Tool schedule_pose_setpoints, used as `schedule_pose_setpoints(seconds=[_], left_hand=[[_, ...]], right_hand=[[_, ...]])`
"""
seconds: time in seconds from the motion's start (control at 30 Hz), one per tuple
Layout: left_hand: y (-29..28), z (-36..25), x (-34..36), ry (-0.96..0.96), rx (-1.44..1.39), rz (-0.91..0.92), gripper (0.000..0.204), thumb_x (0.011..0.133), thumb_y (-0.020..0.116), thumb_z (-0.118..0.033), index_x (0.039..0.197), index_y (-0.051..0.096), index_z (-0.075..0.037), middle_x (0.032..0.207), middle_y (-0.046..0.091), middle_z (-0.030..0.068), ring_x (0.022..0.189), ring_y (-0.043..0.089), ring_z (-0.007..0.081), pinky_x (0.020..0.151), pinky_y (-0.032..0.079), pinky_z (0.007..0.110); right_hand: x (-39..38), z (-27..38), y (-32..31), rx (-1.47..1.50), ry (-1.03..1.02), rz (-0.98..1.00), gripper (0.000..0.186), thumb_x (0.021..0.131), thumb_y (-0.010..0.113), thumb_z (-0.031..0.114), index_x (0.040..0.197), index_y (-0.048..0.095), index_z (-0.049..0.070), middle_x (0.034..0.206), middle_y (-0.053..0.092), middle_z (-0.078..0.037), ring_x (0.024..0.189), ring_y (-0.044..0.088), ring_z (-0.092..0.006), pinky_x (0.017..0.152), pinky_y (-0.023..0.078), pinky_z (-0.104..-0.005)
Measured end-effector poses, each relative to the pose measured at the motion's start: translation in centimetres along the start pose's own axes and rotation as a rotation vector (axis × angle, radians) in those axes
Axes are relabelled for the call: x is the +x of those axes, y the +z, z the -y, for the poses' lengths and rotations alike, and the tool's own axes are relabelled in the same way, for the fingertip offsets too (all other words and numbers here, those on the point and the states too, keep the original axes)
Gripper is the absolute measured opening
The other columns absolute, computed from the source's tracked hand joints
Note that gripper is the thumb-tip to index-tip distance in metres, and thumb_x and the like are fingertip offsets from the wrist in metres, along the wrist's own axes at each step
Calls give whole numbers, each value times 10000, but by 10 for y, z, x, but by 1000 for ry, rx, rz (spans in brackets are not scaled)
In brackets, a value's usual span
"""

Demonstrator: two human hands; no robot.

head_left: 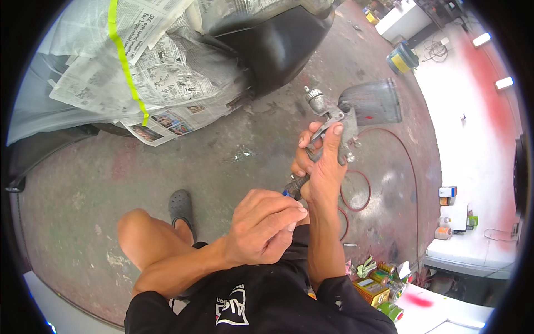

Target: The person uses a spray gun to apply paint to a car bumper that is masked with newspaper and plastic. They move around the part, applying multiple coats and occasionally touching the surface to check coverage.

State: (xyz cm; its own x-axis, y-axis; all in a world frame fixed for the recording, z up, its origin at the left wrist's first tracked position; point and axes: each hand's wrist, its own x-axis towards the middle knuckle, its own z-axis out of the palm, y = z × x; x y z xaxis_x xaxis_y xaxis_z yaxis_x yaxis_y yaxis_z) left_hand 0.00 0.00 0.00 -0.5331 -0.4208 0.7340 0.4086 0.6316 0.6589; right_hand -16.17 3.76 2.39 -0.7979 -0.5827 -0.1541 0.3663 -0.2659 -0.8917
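Held in the right hand (327, 167), a gravity-feed spray gun (349, 123) of scuffed silver-grey metal. Points its ridged air cap (315, 100) toward the upper left; carries a smudged, translucent grey cup (378, 103), spotted red, stretching rightward. Bears small knobs (351, 158) near the thumb. Below the fingers, a dark fitting (295, 186), partly hidden.

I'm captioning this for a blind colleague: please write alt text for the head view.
A right hand grips a silver metal spray gun with a translucent grey cup; the curled left hand is close by. Beyond are printed newspaper sheets, fluorescent yellow tape and a curved black panel.
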Motion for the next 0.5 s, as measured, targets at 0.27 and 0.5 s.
schedule_pose_setpoints(seconds=[0.27,0.5], left_hand=[[-1,1,-1,25,12,8,263,888,713,93,1125,768,-7,1086,775,139,907,717,273,774,563,368],[2,-5,-1,18,-11,1,286,873,709,101,1130,770,-8,1084,773,136,898,715,271,768,557,363]], right_hand=[[59,-64,-41,23,79,-176,501,1100,656,607,1108,617,108,834,603,-35,533,398,-77,484,320,-268],[62,-65,-44,-71,69,-253,524,1103,650,608,1117,598,87,825,585,-34,526,391,-70,477,326,-269]])
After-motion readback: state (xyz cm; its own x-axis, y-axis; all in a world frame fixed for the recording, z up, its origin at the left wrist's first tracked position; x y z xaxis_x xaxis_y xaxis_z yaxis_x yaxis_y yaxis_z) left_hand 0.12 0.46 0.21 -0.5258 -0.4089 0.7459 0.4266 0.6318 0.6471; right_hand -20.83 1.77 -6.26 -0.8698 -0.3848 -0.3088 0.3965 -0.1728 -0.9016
